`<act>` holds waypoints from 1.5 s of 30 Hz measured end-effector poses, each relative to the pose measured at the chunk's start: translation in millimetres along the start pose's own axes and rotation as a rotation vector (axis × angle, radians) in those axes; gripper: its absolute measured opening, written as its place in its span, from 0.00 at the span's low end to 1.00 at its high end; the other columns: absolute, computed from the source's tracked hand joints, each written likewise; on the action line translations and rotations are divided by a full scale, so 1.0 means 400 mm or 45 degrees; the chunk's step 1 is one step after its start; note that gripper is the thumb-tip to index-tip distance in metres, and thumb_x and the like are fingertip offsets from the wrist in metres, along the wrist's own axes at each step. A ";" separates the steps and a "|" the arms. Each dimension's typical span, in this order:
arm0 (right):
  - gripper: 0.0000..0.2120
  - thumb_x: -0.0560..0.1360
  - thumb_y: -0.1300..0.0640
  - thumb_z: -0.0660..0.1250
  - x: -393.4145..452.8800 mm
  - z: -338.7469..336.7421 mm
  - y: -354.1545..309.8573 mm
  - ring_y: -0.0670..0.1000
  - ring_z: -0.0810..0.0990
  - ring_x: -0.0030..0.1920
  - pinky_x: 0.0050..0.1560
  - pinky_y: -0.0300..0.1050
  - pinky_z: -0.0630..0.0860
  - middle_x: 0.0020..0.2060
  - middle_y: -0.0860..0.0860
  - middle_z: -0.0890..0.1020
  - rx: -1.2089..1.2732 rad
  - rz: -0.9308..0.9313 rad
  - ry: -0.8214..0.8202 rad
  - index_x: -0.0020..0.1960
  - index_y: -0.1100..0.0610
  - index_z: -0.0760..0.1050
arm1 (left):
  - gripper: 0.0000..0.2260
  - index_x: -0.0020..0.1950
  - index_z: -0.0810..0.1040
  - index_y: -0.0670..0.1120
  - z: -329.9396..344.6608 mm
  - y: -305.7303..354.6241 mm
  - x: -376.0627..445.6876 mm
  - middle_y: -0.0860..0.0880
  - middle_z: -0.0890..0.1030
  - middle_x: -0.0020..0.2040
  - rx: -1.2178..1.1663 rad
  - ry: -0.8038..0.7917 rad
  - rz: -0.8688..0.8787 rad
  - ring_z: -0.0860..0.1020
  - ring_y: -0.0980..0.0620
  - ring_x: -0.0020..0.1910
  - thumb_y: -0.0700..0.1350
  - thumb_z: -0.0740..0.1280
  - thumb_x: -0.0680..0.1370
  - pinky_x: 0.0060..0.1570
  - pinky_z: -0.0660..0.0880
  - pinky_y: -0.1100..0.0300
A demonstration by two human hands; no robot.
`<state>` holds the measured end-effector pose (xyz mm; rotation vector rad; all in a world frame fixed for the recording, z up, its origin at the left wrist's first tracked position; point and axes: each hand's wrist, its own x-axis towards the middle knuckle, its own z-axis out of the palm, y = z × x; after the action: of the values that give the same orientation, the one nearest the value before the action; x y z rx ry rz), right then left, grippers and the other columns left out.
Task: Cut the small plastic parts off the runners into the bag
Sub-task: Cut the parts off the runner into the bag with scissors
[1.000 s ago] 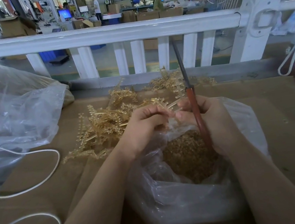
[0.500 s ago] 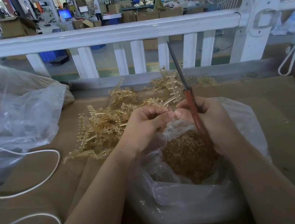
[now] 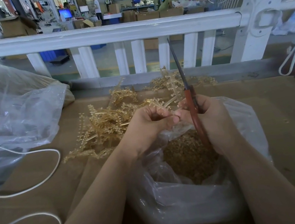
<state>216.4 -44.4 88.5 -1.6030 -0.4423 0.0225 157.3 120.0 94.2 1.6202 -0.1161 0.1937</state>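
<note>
Here both hands meet just above the open mouth of the bag (image 3: 189, 209), a clear plastic one standing on the brown table (image 3: 293, 125). The left hand (image 3: 151, 125) is curled, its fingertips pinching a runner (image 3: 169, 101), a thin amber stem with small parts along it that slants up and away toward the fence (image 3: 97, 35). The right hand (image 3: 212, 118) is closed around the red handle of the scissors (image 3: 194, 111), touching the left at the fingertips. The dark blades point up and slightly left, pressed together as far as one can tell. Inside the bag lies a heap of parts (image 3: 188, 156), amber and loose. Behind the hands, a pile of runners (image 3: 105, 125) is spread on the table, reaching back to the fence. A large crumpled clear sack (image 3: 11, 116) sits at the left, with a white cord (image 3: 37, 182) looping across the table beside it.
</note>
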 end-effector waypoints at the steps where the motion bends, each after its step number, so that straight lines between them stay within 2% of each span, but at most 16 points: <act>1: 0.08 0.69 0.55 0.79 0.000 -0.001 0.000 0.49 0.83 0.40 0.44 0.47 0.81 0.37 0.47 0.84 -0.007 -0.008 0.011 0.46 0.52 0.82 | 0.06 0.41 0.85 0.45 -0.002 -0.001 0.001 0.45 0.85 0.41 -0.010 0.016 0.006 0.82 0.51 0.41 0.45 0.78 0.68 0.47 0.77 0.58; 3: 0.12 0.65 0.46 0.79 -0.003 -0.002 -0.005 0.45 0.83 0.39 0.42 0.41 0.80 0.36 0.46 0.84 -0.018 -0.059 0.037 0.44 0.50 0.83 | 0.10 0.43 0.84 0.42 -0.007 0.002 0.000 0.45 0.84 0.39 -0.026 0.069 0.017 0.81 0.53 0.38 0.46 0.78 0.67 0.42 0.76 0.63; 4: 0.15 0.63 0.42 0.78 -0.006 -0.004 -0.008 0.42 0.82 0.39 0.41 0.35 0.78 0.36 0.44 0.84 -0.029 -0.091 0.052 0.44 0.48 0.82 | 0.08 0.41 0.85 0.45 -0.010 0.007 -0.001 0.47 0.84 0.37 -0.023 0.100 0.021 0.80 0.54 0.36 0.46 0.77 0.67 0.40 0.75 0.65; 7: 0.11 0.64 0.41 0.78 -0.013 -0.010 -0.010 0.37 0.82 0.41 0.41 0.28 0.73 0.38 0.38 0.84 -0.092 -0.175 0.054 0.44 0.42 0.82 | 0.03 0.37 0.84 0.49 -0.019 0.017 0.001 0.51 0.81 0.32 -0.060 0.176 0.011 0.76 0.57 0.31 0.45 0.76 0.70 0.36 0.70 0.65; 9: 0.10 0.66 0.41 0.78 -0.015 -0.012 -0.007 0.38 0.82 0.43 0.42 0.30 0.74 0.39 0.37 0.84 -0.164 -0.215 0.048 0.44 0.39 0.81 | 0.09 0.35 0.84 0.50 -0.025 0.016 0.001 0.51 0.80 0.31 -0.105 0.214 0.019 0.75 0.58 0.30 0.39 0.75 0.73 0.36 0.69 0.64; 12: 0.19 0.61 0.31 0.73 -0.018 -0.011 -0.007 0.38 0.81 0.43 0.44 0.37 0.73 0.38 0.35 0.82 -0.319 -0.234 0.057 0.46 0.41 0.79 | 0.11 0.35 0.82 0.48 -0.027 0.020 -0.001 0.50 0.79 0.31 -0.162 0.273 0.022 0.74 0.57 0.30 0.36 0.72 0.75 0.35 0.68 0.63; 15: 0.21 0.60 0.27 0.70 -0.024 -0.009 -0.004 0.33 0.78 0.44 0.40 0.35 0.70 0.41 0.30 0.80 -0.531 -0.278 -0.006 0.46 0.37 0.76 | 0.12 0.33 0.81 0.48 -0.026 0.021 0.000 0.49 0.78 0.30 -0.210 0.306 0.041 0.73 0.56 0.30 0.35 0.73 0.74 0.34 0.70 0.66; 19: 0.29 0.60 0.20 0.63 -0.025 -0.012 0.006 0.33 0.76 0.46 0.37 0.30 0.67 0.40 0.35 0.80 -0.831 -0.329 -0.050 0.48 0.41 0.74 | 0.11 0.36 0.78 0.43 -0.036 0.018 0.002 0.49 0.77 0.29 -0.264 0.362 0.087 0.74 0.57 0.28 0.31 0.71 0.74 0.33 0.72 0.67; 24: 0.29 0.61 0.19 0.60 -0.021 -0.013 0.014 0.35 0.75 0.40 0.36 0.30 0.67 0.38 0.33 0.76 -0.981 -0.363 -0.072 0.48 0.40 0.72 | 0.08 0.40 0.76 0.40 -0.057 0.021 0.003 0.56 0.77 0.28 -0.222 0.400 0.174 0.72 0.62 0.27 0.28 0.68 0.75 0.32 0.71 0.71; 25: 0.30 0.60 0.17 0.59 -0.019 -0.012 0.014 0.35 0.75 0.40 0.35 0.30 0.67 0.38 0.32 0.75 -1.000 -0.369 -0.071 0.48 0.39 0.71 | 0.07 0.41 0.76 0.38 -0.062 0.019 0.004 0.54 0.77 0.29 -0.214 0.399 0.176 0.73 0.61 0.28 0.28 0.67 0.75 0.33 0.71 0.70; 28: 0.33 0.58 0.14 0.52 -0.017 -0.010 0.018 0.35 0.74 0.39 0.36 0.30 0.67 0.38 0.31 0.74 -1.034 -0.388 -0.064 0.47 0.38 0.69 | 0.04 0.47 0.77 0.32 -0.069 0.018 0.003 0.39 0.75 0.41 -0.190 0.406 0.170 0.73 0.48 0.37 0.27 0.68 0.74 0.39 0.72 0.64; 31: 0.33 0.58 0.13 0.51 -0.018 -0.010 0.019 0.35 0.74 0.39 0.36 0.30 0.67 0.38 0.30 0.73 -1.045 -0.397 -0.051 0.47 0.37 0.68 | 0.02 0.45 0.77 0.27 -0.067 0.020 -0.002 0.37 0.75 0.43 -0.137 0.388 0.192 0.76 0.52 0.37 0.26 0.68 0.74 0.40 0.75 0.65; 32: 0.33 0.58 0.13 0.51 -0.019 -0.011 0.019 0.34 0.73 0.38 0.35 0.29 0.66 0.37 0.29 0.73 -1.054 -0.405 -0.044 0.47 0.37 0.68 | 0.01 0.43 0.79 0.29 -0.064 0.023 -0.006 0.38 0.77 0.41 -0.125 0.372 0.197 0.77 0.53 0.36 0.26 0.68 0.74 0.40 0.75 0.65; 35: 0.30 0.59 0.15 0.52 -0.020 -0.012 0.018 0.35 0.73 0.36 0.34 0.30 0.65 0.35 0.30 0.72 -1.083 -0.423 -0.024 0.45 0.37 0.69 | 0.14 0.37 0.85 0.44 -0.061 0.029 -0.013 0.45 0.81 0.36 -0.113 0.352 0.209 0.77 0.55 0.36 0.27 0.68 0.74 0.40 0.75 0.65; 39: 0.27 0.60 0.17 0.55 -0.023 -0.013 0.015 0.35 0.72 0.34 0.33 0.30 0.63 0.33 0.32 0.72 -1.107 -0.431 -0.018 0.42 0.38 0.69 | 0.13 0.37 0.82 0.42 -0.058 0.037 -0.015 0.39 0.76 0.40 -0.097 0.368 0.202 0.73 0.51 0.36 0.26 0.67 0.74 0.38 0.73 0.64; 45: 0.25 0.61 0.19 0.57 -0.026 -0.009 0.012 0.35 0.72 0.33 0.32 0.28 0.62 0.31 0.32 0.72 -1.111 -0.432 -0.016 0.41 0.38 0.70 | 0.11 0.41 0.81 0.40 -0.059 0.038 -0.015 0.43 0.78 0.37 -0.086 0.365 0.217 0.76 0.55 0.36 0.26 0.67 0.74 0.41 0.75 0.64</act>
<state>209.2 -51.1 81.8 -2.3516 -0.7961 -0.4764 147.1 142.6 109.0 1.4991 -0.0396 0.5444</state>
